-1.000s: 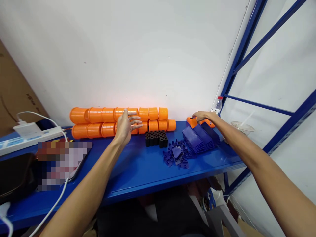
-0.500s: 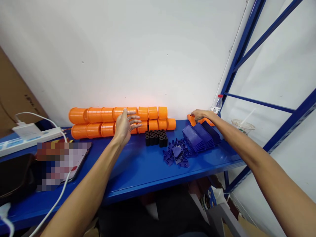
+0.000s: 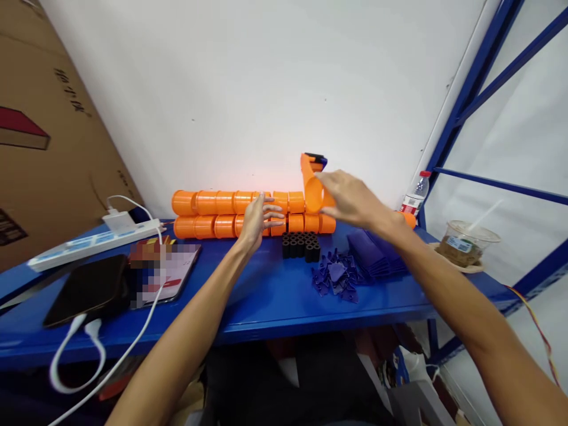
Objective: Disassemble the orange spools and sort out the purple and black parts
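Note:
My right hand is lifted above the blue shelf and holds an orange tube piece with a dark blue end, its open mouth facing me. My left hand hovers with fingers spread in front of two stacked rows of orange cylinders lying along the wall. A cluster of small black cylinders stands just right of my left hand. A pile of small blue triangular pieces and a stack of blue flat pieces lie under my right forearm.
A white power strip with cables, a dark phone and a blurred tablet lie at the left. A cardboard box leans at far left. A water bottle and a plastic drink cup stand at the right by the blue rack frame.
My right hand has lifted an orange tube piece from the shelf's right end and carried it up and left. The view has shifted left. My left hand stays spread by the orange cylinders.

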{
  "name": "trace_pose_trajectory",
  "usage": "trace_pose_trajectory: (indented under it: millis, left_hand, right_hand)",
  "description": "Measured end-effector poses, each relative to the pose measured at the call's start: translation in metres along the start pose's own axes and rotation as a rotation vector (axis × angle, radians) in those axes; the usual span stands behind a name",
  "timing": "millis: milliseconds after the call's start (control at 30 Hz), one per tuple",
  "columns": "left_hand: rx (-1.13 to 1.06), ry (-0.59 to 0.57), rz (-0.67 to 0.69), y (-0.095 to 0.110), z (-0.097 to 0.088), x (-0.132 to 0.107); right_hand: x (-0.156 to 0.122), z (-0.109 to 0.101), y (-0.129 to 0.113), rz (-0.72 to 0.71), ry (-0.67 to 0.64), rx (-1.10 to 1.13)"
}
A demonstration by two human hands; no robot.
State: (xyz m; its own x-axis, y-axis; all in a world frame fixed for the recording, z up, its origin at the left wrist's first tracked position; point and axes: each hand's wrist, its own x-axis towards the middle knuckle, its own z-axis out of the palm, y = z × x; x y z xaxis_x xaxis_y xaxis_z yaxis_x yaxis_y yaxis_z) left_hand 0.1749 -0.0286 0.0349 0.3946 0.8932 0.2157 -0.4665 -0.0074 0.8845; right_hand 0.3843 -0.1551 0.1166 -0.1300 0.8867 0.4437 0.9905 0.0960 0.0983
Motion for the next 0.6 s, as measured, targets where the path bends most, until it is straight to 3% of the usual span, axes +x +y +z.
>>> trace_pose_trajectory:
  millis: [167,267,400,500,600]
  left_hand:
    - [-0.071,-0.05,0.029,-0.002,0.003,0.002]
    - [-0.111,-0.085,0.029,-0.005,0.003,0.003]
    - [-0.11,-0.1,0.027,-0.01,-0.001,0.005]
    - [-0.07,-0.113,-0.042,-0.015,0.0,0.005]
    - [-0.034,-0.174,-0.127,-0.022,0.005,0.001]
  right_hand:
    - [-0.015,0.045,-0.084,-0.284,0.095,0.028]
    - [-0.018,0.055,-0.107,-0.324,0.103,0.057]
    - [-0.015,0.055,-0.097,-0.275,0.117,0.313]
    - [-0.008,0.063,-0.073,-0.037,0.19,0.435]
    - [-0.002,0.082,-0.054,0.159,0.251,0.34]
